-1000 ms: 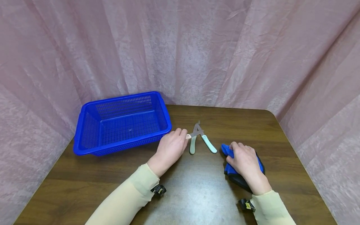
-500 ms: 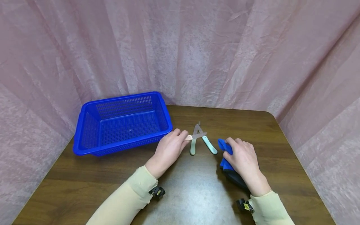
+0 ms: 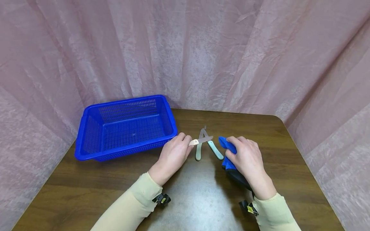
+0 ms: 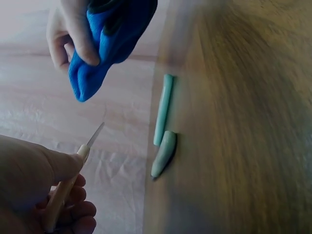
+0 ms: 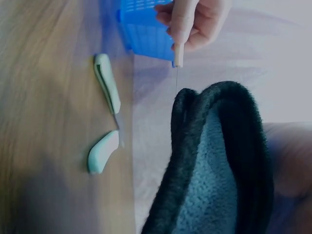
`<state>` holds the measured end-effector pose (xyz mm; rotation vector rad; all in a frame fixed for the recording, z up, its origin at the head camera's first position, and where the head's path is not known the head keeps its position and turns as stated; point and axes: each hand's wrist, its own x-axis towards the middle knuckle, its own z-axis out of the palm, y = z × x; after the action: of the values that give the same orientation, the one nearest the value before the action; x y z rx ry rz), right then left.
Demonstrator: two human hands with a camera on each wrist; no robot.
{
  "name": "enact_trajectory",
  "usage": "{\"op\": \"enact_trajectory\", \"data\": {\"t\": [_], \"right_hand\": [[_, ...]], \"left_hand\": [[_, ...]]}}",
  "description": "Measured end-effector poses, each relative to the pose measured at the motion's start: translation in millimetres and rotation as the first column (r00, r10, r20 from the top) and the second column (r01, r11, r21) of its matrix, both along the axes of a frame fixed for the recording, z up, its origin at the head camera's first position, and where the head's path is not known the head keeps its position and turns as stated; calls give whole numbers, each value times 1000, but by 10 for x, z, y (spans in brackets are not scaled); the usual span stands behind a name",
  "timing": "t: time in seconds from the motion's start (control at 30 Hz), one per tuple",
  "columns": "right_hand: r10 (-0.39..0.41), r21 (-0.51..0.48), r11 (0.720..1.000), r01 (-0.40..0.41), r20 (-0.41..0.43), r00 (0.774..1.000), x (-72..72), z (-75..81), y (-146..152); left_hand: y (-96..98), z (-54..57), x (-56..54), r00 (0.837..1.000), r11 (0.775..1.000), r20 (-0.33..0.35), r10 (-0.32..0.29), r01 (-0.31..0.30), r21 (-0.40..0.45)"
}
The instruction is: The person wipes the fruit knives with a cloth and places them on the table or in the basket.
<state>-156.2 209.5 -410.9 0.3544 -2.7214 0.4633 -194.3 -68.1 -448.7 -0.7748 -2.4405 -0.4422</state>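
Note:
My left hand [image 3: 171, 153] grips a small knife by its cream handle [image 3: 194, 142], with the blade pointing right. In the left wrist view the thumb presses along the knife [image 4: 84, 152] near the base of the blade. My right hand [image 3: 245, 155] holds a bunched blue cloth with black edging [image 3: 228, 145]. The right wrist view shows the cloth's thick folded edge [image 5: 192, 161] close up, hiding most of that hand. Beyond the left hand's blade lie two knives with mint-green handles, one on the left [image 3: 198, 152] and one on the right [image 3: 215, 150], their blades meeting at the far end.
A blue plastic basket [image 3: 127, 149] with perforated sides stands at the back left, close beside the left hand. The wooden table [image 3: 289, 179] ends at a pink curtain [image 3: 185, 57] behind and at the right.
My right hand has moved left with the cloth, bringing it closer to the knives and up from the table. The left hand's knife has tilted so that more of its handle and blade shows.

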Motion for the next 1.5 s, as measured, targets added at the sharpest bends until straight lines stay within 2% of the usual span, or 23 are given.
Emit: {"op": "enact_trajectory", "data": {"t": [0.37,0.6,0.8,1.1,1.5], "right_hand": [[54,-90,994,-60,-64,996,-91,53,-125],[106,-147,981,-126,-138,985,-156,106,-172],[132,-124,981,-147,-122,984,-175,185,-212],[166,-102,979,-174,-89,982,-191,272,-343],[211,-54,974,-221,-149,966,-149,330,-499]], "left_hand": [[-10,110,16,1000,1000,2,-1,1,27],[-65,210,41,1000,999,-12,4,-4,50],[-95,271,45,999,998,-52,9,-6,58],[-109,352,64,999,999,-38,16,-15,46],[-119,389,116,998,999,-55,7,-5,42]]}}
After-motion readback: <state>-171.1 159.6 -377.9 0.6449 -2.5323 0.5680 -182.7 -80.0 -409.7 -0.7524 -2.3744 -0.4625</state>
